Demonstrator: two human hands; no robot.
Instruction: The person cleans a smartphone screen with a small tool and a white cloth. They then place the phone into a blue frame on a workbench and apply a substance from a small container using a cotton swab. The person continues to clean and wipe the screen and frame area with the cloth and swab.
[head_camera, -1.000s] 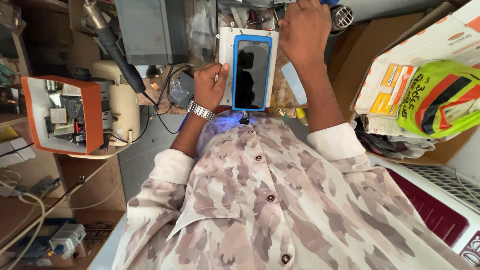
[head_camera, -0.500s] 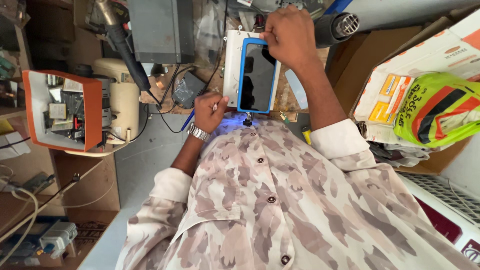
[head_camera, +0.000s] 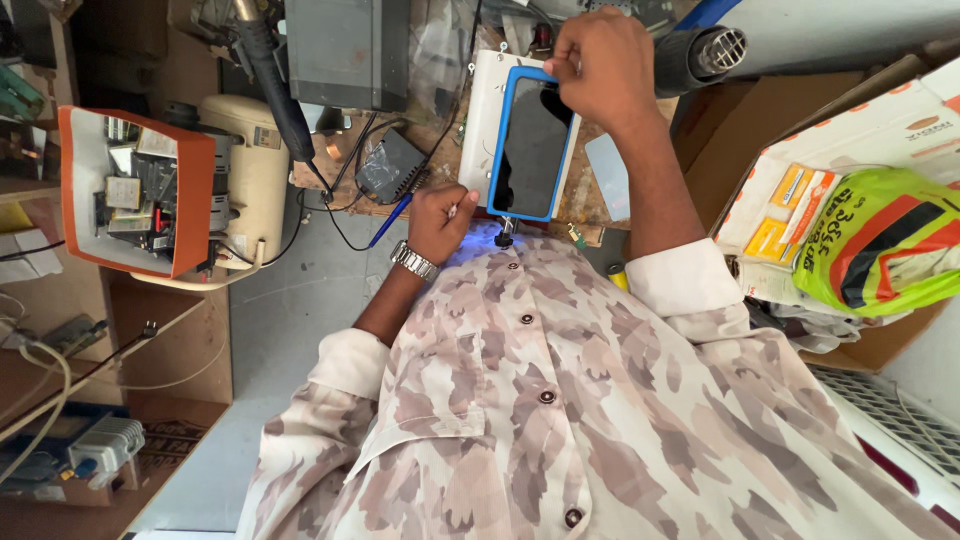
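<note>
While the left hand (head_camera: 440, 218) is pinching a small tool beside the blue-framed phone (head_camera: 530, 148), the right hand (head_camera: 600, 65) is gripping its far end, long axis running between them.

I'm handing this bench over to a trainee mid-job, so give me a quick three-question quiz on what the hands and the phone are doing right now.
1. True or false: the phone lies in a blue frame on a white plate.
2. Which hand grips the frame's far end? A) left hand B) right hand C) neither
3. Fill in: the hand at the frame's near corner wears a ____ on its wrist.

Key:
1. True.
2. B, the right hand; the left hand sits at the near corner.
3. Wristwatch.
</note>
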